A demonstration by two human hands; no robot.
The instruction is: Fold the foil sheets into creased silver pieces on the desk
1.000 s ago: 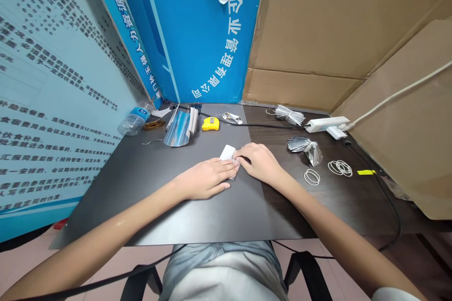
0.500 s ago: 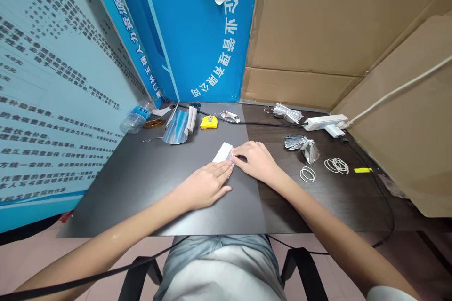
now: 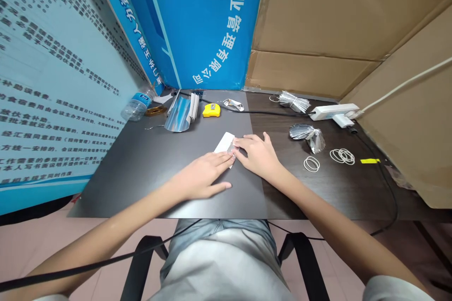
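Observation:
A small white strip (image 3: 224, 142), apparently folded paper, lies slanted on the grey mat. A greyish, shiny part shows at its right edge, where my fingertips hide some of it. My left hand (image 3: 203, 174) rests over the strip's near end with fingers stretched flat and thumb spread away. From the right, my right hand (image 3: 259, 153) has its thumb and forefinger closed at the strip's edge; its other fingers are lifted. Both hands' fingertips nearly meet there.
Behind the hands are a yellow tape measure (image 3: 211, 110), a curled shiny sheet (image 3: 179, 115) and a plastic bottle (image 3: 136, 107). To the right lie bundled silver ties (image 3: 307, 136), white rubber bands (image 3: 342, 156) and a power strip (image 3: 334, 111). Blue panels and cardboard enclose the desk.
The camera view has tilted downward slightly. My left thumb has spread further from its fingers, and some right-hand fingers have lifted. The strip stays under my hands.

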